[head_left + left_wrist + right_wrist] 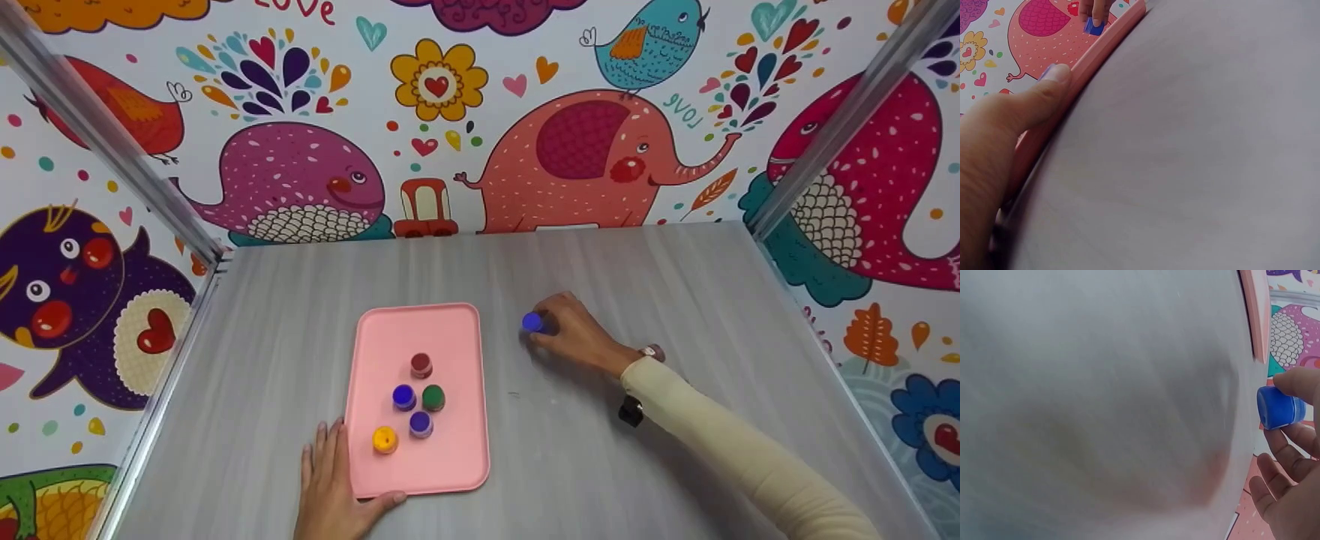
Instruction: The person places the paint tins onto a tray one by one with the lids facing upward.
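While the right hand [576, 336] pinches a blue pot [532, 322] (near upright), left hand [334, 484], straight-fingered, against lengthwise pink tray [420, 326]

- Grey table [247, 360], streaked like wood.
- Back wall [360, 82], white, printed with a purple whale [300, 176], an orange elephant [555, 172], a yellow flower [437, 79].
- Side walls [150, 202] carry cartoon creatures too.
- Metal rails [112, 139] rise at both corners.

In the head view, the bottom edge is cutting off the left hand [330, 487] and the right sleeve [735, 442], and the right hand [576, 334] is covering part of the pinched blue jar [532, 322]. The right wrist view's top edge is cropping the pink tray [1259, 318], and the tabletop [1100, 382] there is looking blurred
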`<action>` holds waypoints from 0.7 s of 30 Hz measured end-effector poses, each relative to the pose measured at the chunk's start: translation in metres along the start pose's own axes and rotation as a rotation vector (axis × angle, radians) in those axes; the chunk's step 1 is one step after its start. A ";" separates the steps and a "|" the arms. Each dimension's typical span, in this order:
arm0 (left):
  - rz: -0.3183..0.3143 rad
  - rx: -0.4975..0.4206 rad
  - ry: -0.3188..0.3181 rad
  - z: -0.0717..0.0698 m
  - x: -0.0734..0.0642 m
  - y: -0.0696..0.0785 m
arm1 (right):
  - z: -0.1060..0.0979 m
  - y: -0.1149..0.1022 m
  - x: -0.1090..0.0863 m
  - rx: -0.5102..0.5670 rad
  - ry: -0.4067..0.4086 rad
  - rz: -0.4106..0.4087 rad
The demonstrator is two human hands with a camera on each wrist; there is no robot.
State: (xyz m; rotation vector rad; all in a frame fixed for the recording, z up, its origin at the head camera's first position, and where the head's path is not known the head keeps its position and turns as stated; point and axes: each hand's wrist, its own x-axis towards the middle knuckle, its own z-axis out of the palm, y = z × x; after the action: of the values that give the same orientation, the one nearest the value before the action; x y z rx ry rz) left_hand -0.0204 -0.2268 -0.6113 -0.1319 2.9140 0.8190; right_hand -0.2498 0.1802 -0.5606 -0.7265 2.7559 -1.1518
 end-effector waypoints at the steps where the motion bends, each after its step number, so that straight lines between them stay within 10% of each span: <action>1: -0.001 0.005 0.000 0.000 0.000 0.000 | 0.002 -0.001 0.000 0.000 -0.003 0.001; 21: -0.020 -0.001 -0.017 0.000 0.002 0.001 | 0.032 -0.021 -0.004 0.038 -0.012 -0.115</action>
State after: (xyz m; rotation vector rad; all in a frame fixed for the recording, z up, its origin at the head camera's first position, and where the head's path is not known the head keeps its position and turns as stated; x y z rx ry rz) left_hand -0.0220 -0.2266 -0.6108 -0.1533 2.8918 0.8142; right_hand -0.2306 0.1479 -0.5698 -0.8950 2.7060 -1.2129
